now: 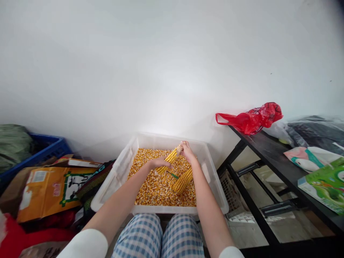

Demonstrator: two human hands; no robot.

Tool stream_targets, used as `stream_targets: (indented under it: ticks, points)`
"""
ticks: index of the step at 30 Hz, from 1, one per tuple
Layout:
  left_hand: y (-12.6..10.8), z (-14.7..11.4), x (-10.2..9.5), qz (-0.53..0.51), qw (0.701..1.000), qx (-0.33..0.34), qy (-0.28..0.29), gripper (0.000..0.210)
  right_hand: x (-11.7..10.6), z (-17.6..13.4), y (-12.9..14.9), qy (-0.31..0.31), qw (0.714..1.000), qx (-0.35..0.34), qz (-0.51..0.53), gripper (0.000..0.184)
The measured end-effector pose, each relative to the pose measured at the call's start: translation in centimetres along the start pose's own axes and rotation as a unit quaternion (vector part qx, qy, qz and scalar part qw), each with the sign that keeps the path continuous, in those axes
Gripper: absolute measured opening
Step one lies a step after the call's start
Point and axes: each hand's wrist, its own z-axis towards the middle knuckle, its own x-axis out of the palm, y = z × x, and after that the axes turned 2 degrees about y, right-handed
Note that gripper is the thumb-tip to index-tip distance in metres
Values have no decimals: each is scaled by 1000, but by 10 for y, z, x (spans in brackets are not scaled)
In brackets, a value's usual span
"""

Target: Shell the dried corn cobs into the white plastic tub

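Note:
A yellow corn cob (170, 157) is held at a slant above a bed of loose kernels (156, 193). My left hand (160, 162) is wrapped round its lower part, and my right hand (186, 149) grips the upper end, where the cob looks pale and partly bare. Another corn cob (182, 182) lies on the kernels beside my right forearm. Between the two cobs a thin green object (172, 175) shows, its kind unclear. All of this is inside a translucent white plastic bin (107, 193) in front of my knees.
Right of the bin stands a black table (282, 157) with a red plastic bag (255, 118) and a green box (325, 184) on it. Left are an orange cardboard box (53, 190) and a blue crate (51, 147). A white wall rises behind the bin.

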Motion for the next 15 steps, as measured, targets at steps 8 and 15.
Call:
stream_targets:
  ticks: [8,15]
  points:
    - [-4,1,3,37,999,10,-28,46,-1,0,2,23,993,-2,117,26]
    - [-1,0,1,25,1000,12,-4,39,-3,-2,-7,59,990,-15,130,31]
